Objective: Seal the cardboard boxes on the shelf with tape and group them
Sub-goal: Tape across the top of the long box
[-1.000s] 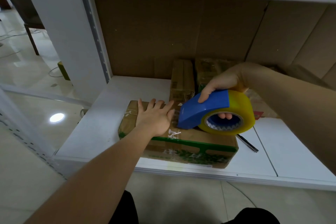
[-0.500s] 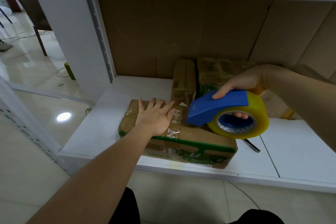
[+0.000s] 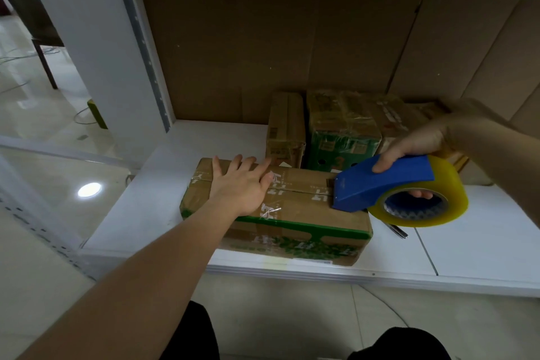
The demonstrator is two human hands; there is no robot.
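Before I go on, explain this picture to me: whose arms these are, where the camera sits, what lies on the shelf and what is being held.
There is no machine here. A person wears a wide-angle camera on the head, so you look forward and down along their own two bare arms. The left hand presses flat, fingers straight, on the cardboard box with green print at the front of the white shelf. The right hand grips a blue tape dispenser carrying a yellowish roll of clear tape, its front edge on the box's top seam. Behind stand a narrow brown box and a tape-wrapped green box. A dark, pen-like object lies partly hidden under the roll.
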